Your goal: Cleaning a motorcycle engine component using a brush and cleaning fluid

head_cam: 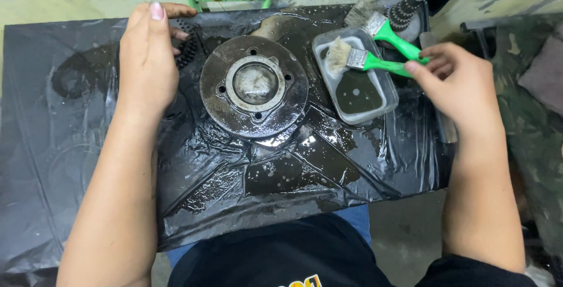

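We are working over a tabletop wrapped in wet black plastic sheet, and going left to right, our left hand is resting near the far edge, fingers curled over a dark toothed part that is mostly hidden under the palm; we cannot tell whether it is truly gripping it or only pressing on it. It would be wise to be keeping that hand firm, since the sheet is looking slick with oily fluid.

Just beside it, at the middle of the tabletop, the round metal disc is lying flat, its raised hub facing up and a puddle gathering at its near rim. Nothing is touching it at this moment.

To the right of the disc, a shallow plastic tray is holding dark liquid, and a green-handled brush is lying across it with its bristles over the far left corner of the tray. Our right hand is pinching the end of that handle between fingertips and thumb. We judge that a fuller hold further up the handle would be giving better control, and that letting extra liquid drip into the tray would be keeping the sheet from flooding.

A second green brush is lying beyond the tray, near a small gear shaft at the far right corner.
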